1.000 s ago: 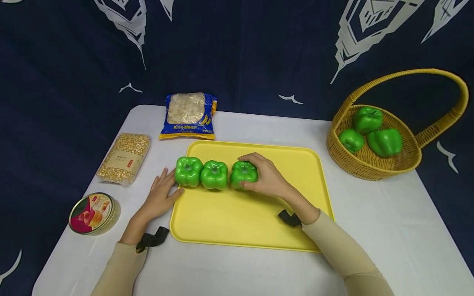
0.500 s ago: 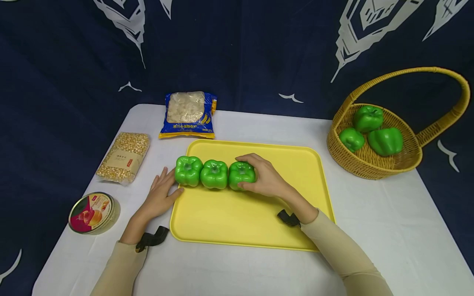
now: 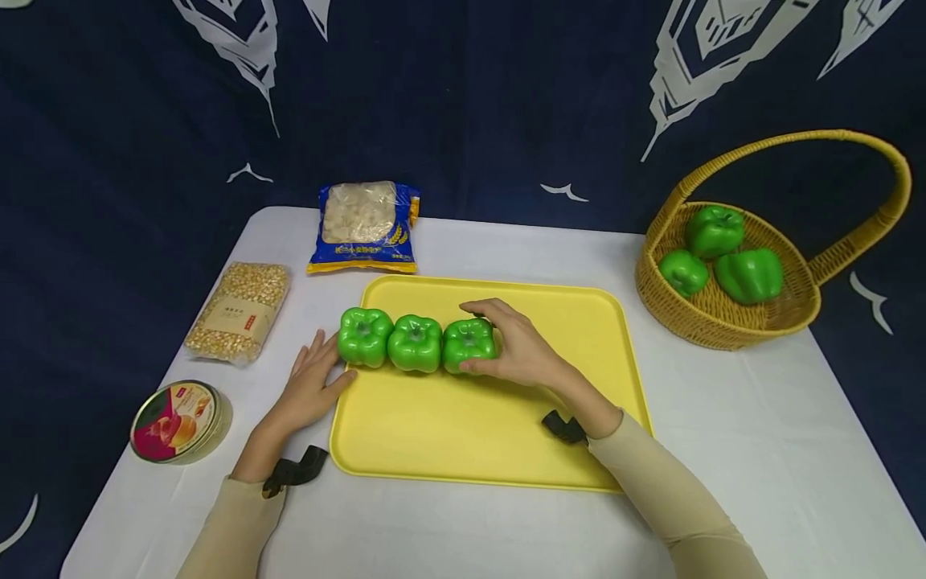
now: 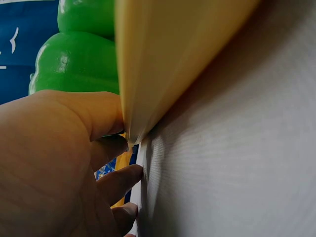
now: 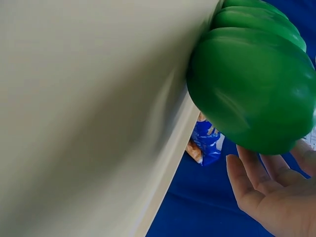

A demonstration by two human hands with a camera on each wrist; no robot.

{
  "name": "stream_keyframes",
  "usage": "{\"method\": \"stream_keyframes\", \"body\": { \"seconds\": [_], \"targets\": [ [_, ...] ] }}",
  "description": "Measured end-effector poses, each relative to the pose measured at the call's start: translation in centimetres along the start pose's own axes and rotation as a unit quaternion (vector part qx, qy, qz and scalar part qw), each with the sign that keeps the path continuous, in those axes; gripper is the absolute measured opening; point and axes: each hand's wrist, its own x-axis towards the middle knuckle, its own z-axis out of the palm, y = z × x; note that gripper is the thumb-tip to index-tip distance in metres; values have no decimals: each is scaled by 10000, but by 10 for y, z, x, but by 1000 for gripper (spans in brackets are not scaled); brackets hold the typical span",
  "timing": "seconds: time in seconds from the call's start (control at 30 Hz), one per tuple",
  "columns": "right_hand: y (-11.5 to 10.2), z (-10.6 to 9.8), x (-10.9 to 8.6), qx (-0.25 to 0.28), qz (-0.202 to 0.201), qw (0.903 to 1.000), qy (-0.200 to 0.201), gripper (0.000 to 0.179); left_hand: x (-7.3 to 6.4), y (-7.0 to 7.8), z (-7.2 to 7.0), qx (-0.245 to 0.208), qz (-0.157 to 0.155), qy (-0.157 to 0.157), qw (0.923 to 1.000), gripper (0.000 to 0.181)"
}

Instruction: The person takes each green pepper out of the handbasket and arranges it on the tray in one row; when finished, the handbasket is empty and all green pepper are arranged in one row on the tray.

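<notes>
Three green bell peppers stand in a row, stems up, along the left part of a yellow tray (image 3: 477,434). My right hand (image 3: 522,347) holds the right-hand bell pepper (image 3: 466,344), thumb on its near side and fingers on its far side; the right wrist view shows fingertips at the pepper (image 5: 252,89). The middle bell pepper (image 3: 415,344) sits close between the other two. My left hand (image 3: 307,390) lies at the tray's left edge with fingers extended, next to the left bell pepper (image 3: 364,338). Its thumb reaches over the tray rim (image 4: 143,74).
A wicker basket (image 3: 669,318) with three more green bell peppers stands at the right. Behind the tray lies a blue and yellow food packet (image 3: 362,225). Left of the tray are a bag of corn kernels (image 3: 239,310) and a round lidded jar (image 3: 181,422).
The right-hand bell pepper has slid slightly left with my right hand, narrowing the gap to the middle one. My left hand stays in place.
</notes>
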Motion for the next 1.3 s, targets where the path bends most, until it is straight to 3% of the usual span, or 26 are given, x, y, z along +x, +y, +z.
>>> {"method": "stream_keyframes", "body": {
  "seconds": [0.47,0.87,1.13,1.3],
  "targets": [
    [1,-4,-8,-100,-295,9995,65,82,0,1,1,-15,-1,-8,10000,60],
    [17,-22,-19,-18,-118,9997,207,84,-1,2,0,-39,-36,-14,10000,61],
    [47,-69,-41,-190,35,9937,1107,74,-1,3,0,-66,-70,-30,9999,61],
    [69,-111,-61,-361,339,9784,2007,63,-1,3,-1,-65,-76,-46,9999,61]
  ]
}}
